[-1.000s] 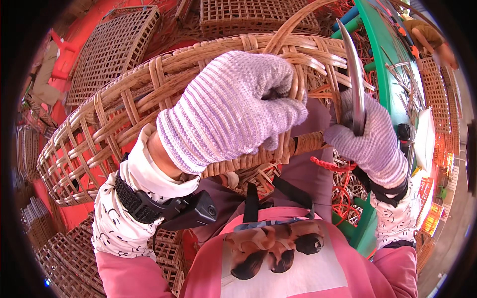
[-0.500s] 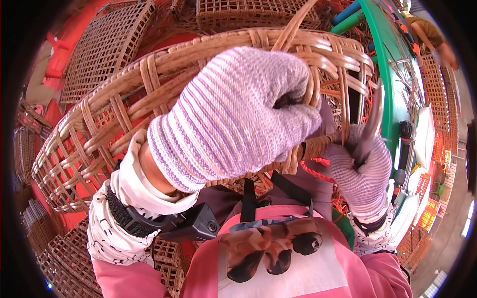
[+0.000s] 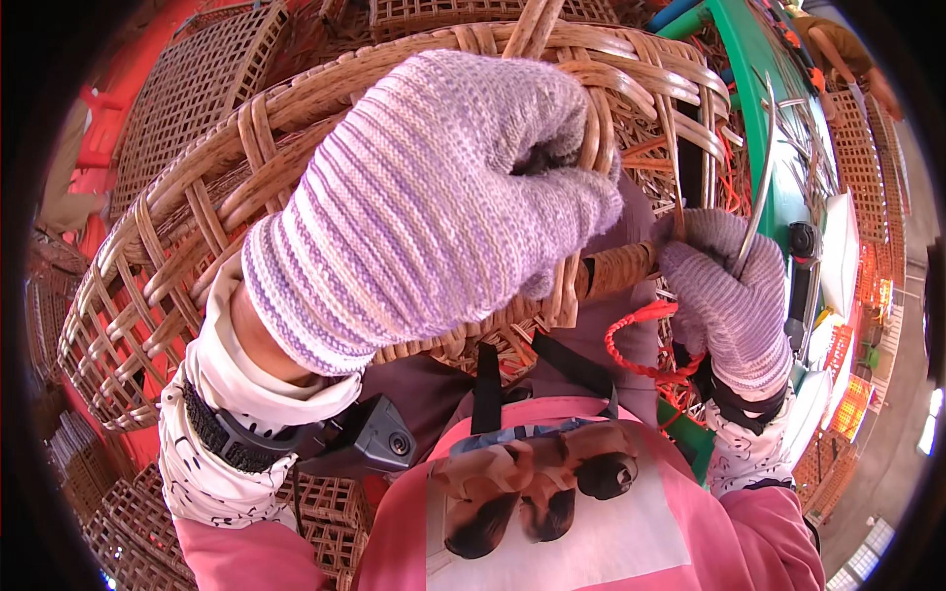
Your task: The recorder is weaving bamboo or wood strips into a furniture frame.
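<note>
A large woven cane basket [image 3: 187, 217] lies tilted across my lap, its thick rim curving along the top. My left hand [image 3: 434, 197], in a striped purple-and-white knit glove, is closed around cane strands at the basket's right part; the fingertips are partly hidden. To the right, my gloved right hand [image 3: 724, 286] is closed on a thin, pointed metal tool [image 3: 761, 187] that sticks upward. A narrow cane strip [image 3: 676, 163] runs down from the rim to its fingers. Beside those fingers lies a wrapped rod [image 3: 621, 271] with a black band. Red twisted cord [image 3: 631, 340] loops below.
A green frame [image 3: 759, 108] stands close on the right, with cane scraps about it. More woven baskets [image 3: 197, 94] rest on the red floor at upper left, with others at lower left. Another person's arm [image 3: 838, 54] shows at upper right.
Both hands and the basket have shifted slightly; my left hand is up and to the left. The metal tool now stands clear above my right hand, and more red cord shows.
</note>
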Available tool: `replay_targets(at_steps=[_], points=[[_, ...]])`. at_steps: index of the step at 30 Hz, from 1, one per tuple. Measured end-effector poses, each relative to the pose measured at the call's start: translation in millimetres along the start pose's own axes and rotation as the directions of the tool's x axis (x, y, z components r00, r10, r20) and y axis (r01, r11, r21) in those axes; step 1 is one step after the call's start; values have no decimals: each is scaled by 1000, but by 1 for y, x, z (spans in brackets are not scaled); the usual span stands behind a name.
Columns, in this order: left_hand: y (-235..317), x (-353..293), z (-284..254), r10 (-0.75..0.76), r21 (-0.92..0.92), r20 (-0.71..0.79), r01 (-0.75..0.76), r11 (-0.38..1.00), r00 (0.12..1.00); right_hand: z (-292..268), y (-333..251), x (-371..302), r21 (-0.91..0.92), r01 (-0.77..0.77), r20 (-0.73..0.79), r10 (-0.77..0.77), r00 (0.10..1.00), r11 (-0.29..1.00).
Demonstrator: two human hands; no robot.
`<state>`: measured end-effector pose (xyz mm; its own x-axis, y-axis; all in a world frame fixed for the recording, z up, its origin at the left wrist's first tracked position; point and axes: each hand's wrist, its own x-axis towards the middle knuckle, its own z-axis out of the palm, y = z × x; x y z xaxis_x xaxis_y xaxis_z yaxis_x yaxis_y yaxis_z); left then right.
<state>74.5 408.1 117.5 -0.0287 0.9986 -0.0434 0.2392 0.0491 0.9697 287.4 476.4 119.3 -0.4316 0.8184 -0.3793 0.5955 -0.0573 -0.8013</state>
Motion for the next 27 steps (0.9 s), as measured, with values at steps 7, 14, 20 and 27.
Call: replay_targets(at_steps=[7, 14, 20, 27], points=[[8, 2, -1, -151, -42, 13, 152, 988, 988, 0, 3, 3, 44, 13, -18, -12, 1000, 999], [9, 4, -2, -148, -36, 23, 149, 988, 989, 5, -8, 1, 65, -5, -34, 8, 999, 998], [11, 3, -2, -189, -17, -5, 189, 982, 982, 5, -13, 4, 92, 21, 36, -24, 999, 996], [11, 4, -3, -186, 8, -24, 187, 982, 982, 4, -13, 9, 41, 61, 30, -63, 998, 997]])
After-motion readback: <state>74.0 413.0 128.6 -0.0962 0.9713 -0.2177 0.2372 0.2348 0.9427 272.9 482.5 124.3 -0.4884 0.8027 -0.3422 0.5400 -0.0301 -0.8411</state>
